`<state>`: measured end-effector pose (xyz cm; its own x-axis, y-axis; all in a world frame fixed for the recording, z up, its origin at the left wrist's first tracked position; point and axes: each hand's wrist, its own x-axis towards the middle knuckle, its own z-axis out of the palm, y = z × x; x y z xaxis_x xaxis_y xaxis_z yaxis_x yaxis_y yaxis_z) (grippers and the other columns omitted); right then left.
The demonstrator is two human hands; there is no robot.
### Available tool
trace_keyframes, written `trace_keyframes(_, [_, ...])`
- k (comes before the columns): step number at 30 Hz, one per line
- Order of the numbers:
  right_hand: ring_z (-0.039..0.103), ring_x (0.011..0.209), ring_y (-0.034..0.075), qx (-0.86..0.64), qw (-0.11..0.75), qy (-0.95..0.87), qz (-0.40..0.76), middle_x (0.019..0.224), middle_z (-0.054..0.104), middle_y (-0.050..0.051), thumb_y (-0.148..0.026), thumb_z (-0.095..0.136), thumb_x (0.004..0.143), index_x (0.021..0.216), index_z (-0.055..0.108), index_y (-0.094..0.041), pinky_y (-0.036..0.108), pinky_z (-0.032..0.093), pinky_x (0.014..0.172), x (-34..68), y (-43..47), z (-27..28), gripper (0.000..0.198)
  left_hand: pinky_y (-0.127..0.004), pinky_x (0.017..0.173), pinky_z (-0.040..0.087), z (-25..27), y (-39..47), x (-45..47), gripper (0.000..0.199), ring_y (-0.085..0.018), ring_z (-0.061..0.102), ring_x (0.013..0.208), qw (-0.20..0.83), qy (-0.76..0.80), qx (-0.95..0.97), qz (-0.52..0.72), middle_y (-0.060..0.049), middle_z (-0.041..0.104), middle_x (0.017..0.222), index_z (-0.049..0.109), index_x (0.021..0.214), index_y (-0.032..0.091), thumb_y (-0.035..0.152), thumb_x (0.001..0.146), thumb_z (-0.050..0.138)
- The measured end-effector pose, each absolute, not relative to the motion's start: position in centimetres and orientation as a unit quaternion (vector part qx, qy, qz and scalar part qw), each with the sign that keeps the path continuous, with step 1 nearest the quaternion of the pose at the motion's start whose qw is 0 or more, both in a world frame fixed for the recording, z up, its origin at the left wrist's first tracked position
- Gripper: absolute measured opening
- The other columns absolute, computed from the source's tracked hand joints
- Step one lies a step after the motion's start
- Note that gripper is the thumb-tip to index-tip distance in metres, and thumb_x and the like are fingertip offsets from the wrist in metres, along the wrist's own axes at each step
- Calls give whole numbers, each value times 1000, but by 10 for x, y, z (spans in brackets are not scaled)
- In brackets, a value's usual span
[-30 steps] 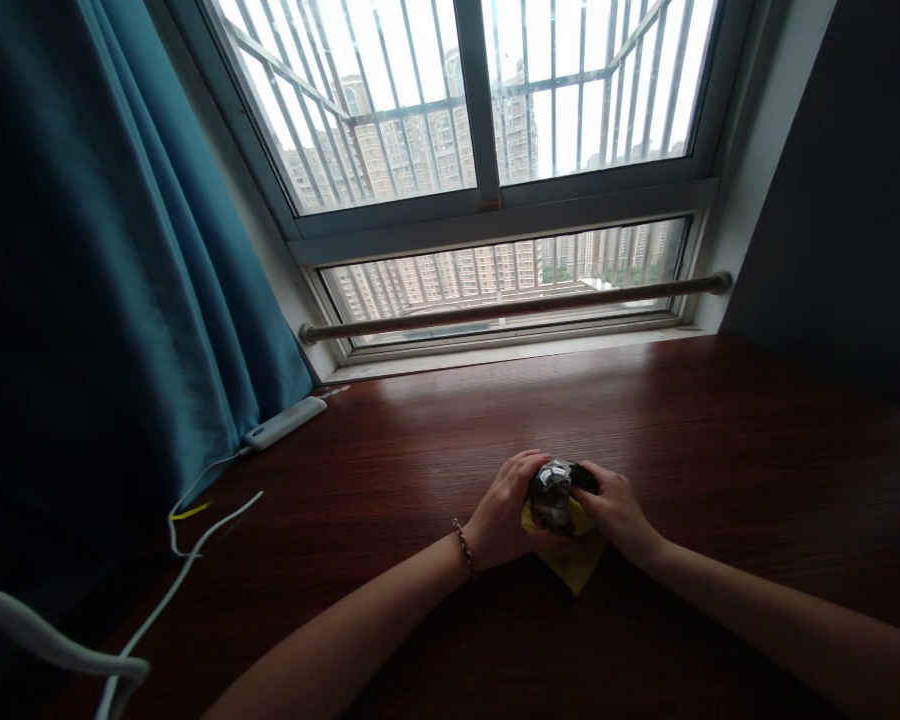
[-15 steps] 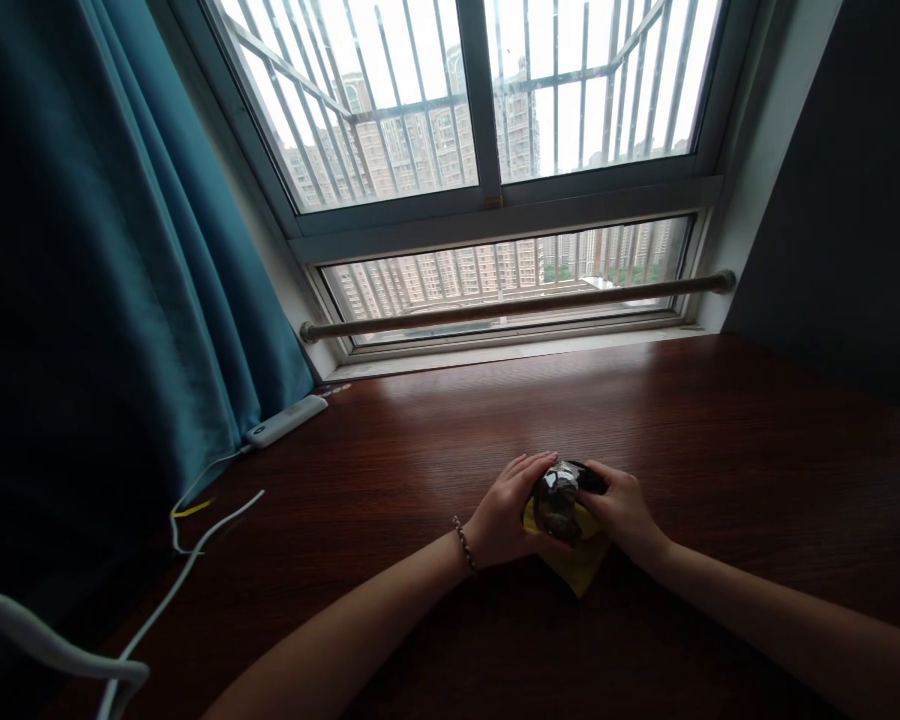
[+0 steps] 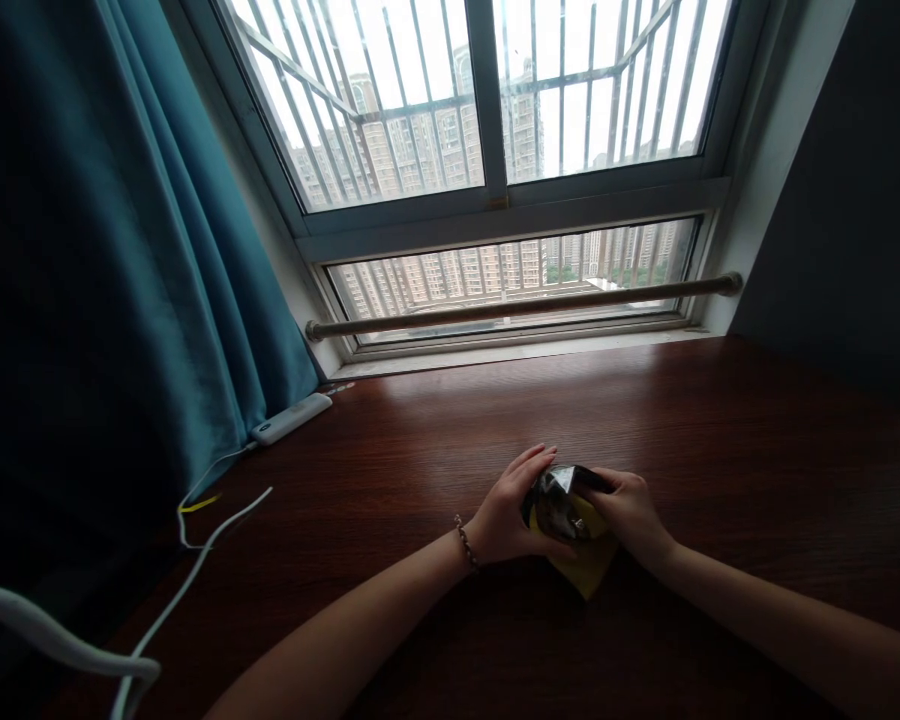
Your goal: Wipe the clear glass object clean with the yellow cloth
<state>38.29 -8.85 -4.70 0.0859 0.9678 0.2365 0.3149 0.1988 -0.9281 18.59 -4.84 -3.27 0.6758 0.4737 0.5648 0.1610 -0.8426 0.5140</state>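
Observation:
A small rounded thing (image 3: 556,508), dark and shiny with silvery highlights, sits between my two hands; its kind I cannot make out. My left hand (image 3: 506,512) curves round its left side, thumb at the near edge and fingers at the far edge. On the right, my right hand (image 3: 634,515) pinches a dark piece at the rim, partly hidden by the fingers. Under and in front of the shiny thing lies a yellow cloth or sheet (image 3: 586,578), one corner pointing toward me.
Dark reddish wooden tabletop (image 3: 420,430) reaches to the window sill. A white power strip (image 3: 292,418) lies by the blue curtain (image 3: 217,330), with white cables (image 3: 195,570) at left. A metal rail (image 3: 525,305) crosses the barred window.
The silvery part of the shiny thing has changed shape and the thing looks wider and more spread. My right hand has shifted slightly right; the left stays around it.

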Motion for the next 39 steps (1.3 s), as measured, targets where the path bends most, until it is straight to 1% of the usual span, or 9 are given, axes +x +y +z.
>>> trace_keyframes(5, [62,74,23,-544,491,-600,320,78,69,3,-36,66,73,80,71,-16,28,45,65,383,-88,-45,21,-52,108,26,-35,-43,185,107,-35,24,134,216,167,898,345,-16,36,142,31,138,20,49,48,82])
trace_keyframes(10, [60,68,21,-551,481,-604,316,72,68,2,-30,68,70,77,69,-16,26,42,60,382,-88,-44,16,-52,109,24,-34,-45,185,106,-36,20,135,220,166,908,317,-17,34,142,30,138,19,49,50,82])
trace_keyframes(15, [57,66,20,-551,482,-603,317,69,65,3,-36,64,73,72,66,-15,26,40,57,382,-88,-47,21,-52,109,24,-36,-45,188,116,-36,27,132,217,171,910,309,-20,35,139,24,138,16,50,44,83])
trace_keyframes(18, [56,65,20,-550,483,-605,313,68,64,3,-41,63,75,70,65,-14,26,39,57,382,-88,-48,28,-50,106,31,-38,-47,190,119,-35,34,128,218,198,904,309,-20,36,135,22,137,16,52,41,83])
trace_keyframes(22, [54,62,19,-552,481,-607,310,64,62,3,-48,59,78,67,64,-14,26,38,55,383,-89,-46,35,-45,100,40,-38,-54,189,108,-30,45,119,218,218,883,354,-16,42,130,19,137,20,48,53,80])
trace_keyframes(26, [58,67,21,-547,484,-606,314,70,65,3,-46,55,80,74,66,-15,27,41,59,384,-89,-45,34,-43,101,40,-33,-55,185,95,-28,47,119,212,200,873,391,-14,46,130,25,136,22,46,60,78])
trace_keyframes(30, [60,72,22,-550,490,-601,310,76,67,3,-43,58,79,81,68,-16,28,43,62,384,-90,-44,29,-43,105,34,-31,-49,182,88,-30,42,124,244,194,879,360,-15,45,133,34,135,18,51,64,73])
trace_keyframes(35, [62,75,22,-556,484,-602,307,81,68,3,-39,61,77,85,68,-17,28,44,65,384,-88,-47,24,-50,110,18,-36,-44,180,75,-33,31,131,287,226,882,298,-19,36,141,35,137,12,61,81,45])
trace_keyframes(39, [61,74,21,-556,465,-618,303,78,68,2,-32,65,72,85,67,-17,28,43,64,384,-86,-47,20,-48,110,18,-35,-46,181,75,-31,21,136,276,229,888,288,-17,33,143,32,139,13,63,82,41])
